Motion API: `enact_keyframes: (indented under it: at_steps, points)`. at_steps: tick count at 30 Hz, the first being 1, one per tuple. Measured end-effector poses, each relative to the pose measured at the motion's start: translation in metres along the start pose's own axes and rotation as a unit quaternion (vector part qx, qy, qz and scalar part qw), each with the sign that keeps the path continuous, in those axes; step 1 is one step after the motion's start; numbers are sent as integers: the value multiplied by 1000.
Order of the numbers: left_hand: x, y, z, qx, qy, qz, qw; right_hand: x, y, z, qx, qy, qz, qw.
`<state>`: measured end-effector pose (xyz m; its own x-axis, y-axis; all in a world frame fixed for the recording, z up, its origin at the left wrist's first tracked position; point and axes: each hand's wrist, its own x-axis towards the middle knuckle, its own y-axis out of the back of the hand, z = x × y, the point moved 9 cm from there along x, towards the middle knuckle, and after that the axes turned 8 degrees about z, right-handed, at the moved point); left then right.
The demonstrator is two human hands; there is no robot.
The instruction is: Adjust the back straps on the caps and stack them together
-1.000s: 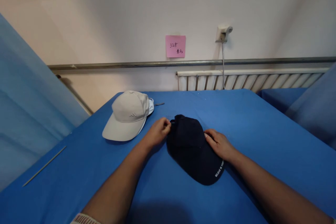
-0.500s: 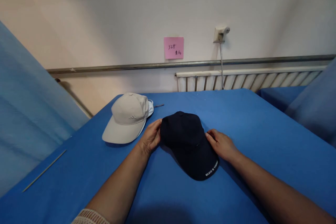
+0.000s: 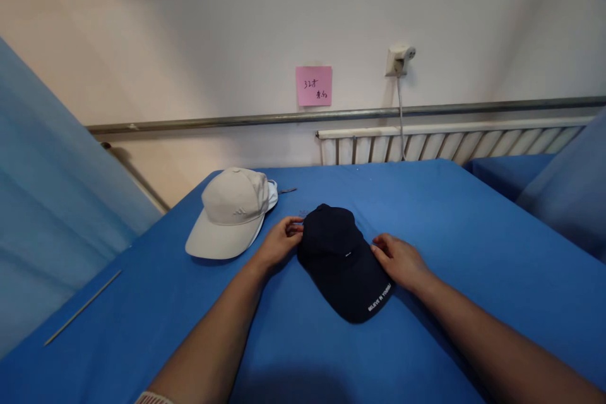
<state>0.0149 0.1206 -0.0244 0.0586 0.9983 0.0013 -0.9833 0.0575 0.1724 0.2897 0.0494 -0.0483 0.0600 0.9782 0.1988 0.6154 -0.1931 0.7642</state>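
Note:
A dark navy baseball cap point(image 3: 338, 265) sits crown up in front of me, its brim pointing toward me and to the right. White lettering runs along the brim's right edge. My left hand point(image 3: 281, 243) has its thumb and fingers closed at the left side of the crown; some fingertips are hidden by the cap. At the brim's right edge, near the crown, my right hand point(image 3: 398, 260) grips with thumb and bent fingers. To the left of the navy cap rests a beige baseball cap point(image 3: 231, 205), with a pale blue-white item point(image 3: 273, 194) partly showing behind it.
Blue cloth point(image 3: 473, 233) covers the table. A thin stick point(image 3: 83, 308) lies at its left. Blue curtains point(image 3: 42, 202) hang at both sides. Behind stand a metal rail point(image 3: 237, 120), a radiator point(image 3: 426, 139), a socket with a plug point(image 3: 399, 62) and a pink note point(image 3: 314, 86).
The navy cap's crown has narrowed and its left side has shifted right, my left hand moving right and slightly up with it. My right hand has barely moved.

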Motion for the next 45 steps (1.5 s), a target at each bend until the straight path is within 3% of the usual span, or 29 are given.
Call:
enact_keyframes:
  at_steps: [3, 5, 9, 11, 18, 24, 27, 30, 32, 34, 36, 38, 41, 45]
  points:
    - [2, 5, -10, -5, 19, 36, 999, 0, 1, -3, -2, 8, -1, 1000]
    - [3, 8, -13, -83, 49, 43, 994, -1, 2, -6, -6, 17, -1, 1000]
    - [-1, -2, -14, -267, 129, -21, 955, -1, 1, -8, -10, 21, -8, 1000]
    - [-2, -3, -17, -262, 144, -18, 954, -2, 1, -8, -9, 19, -12, 1000]
    - [7, 22, -23, -174, 85, 117, 974, -1, 0, -2, -5, 13, 6, 1000]
    - [5, 15, -7, -32, 35, 37, 998, 0, -2, -2, -6, 20, 3, 1000]
    - [4, 9, -13, -87, 60, 33, 994, 1, -2, -3, -7, 21, -2, 1000]
    - [5, 11, -20, -129, 80, 78, 985, 1, -2, -4, 0, 23, -7, 1000]
    - [3, 22, -10, -73, 34, 140, 987, 1, -1, -6, 6, 19, -10, 1000]
    - [-1, 29, 14, 15, -49, 192, 980, -1, 0, -8, 7, 15, -7, 1000]
    - [-5, 27, 41, 90, -126, 206, 966, -4, 1, -13, 2, 22, 2, 1000]
    - [-5, 17, 65, 149, -176, 189, 954, -7, 3, -22, -8, 43, 14, 999]
    - [5, -8, 89, 226, -209, 117, 944, -12, 4, -37, -16, 84, 24, 996]
    - [24, -40, 95, 324, -189, -4, 927, -14, 5, -45, -23, 107, 21, 994]
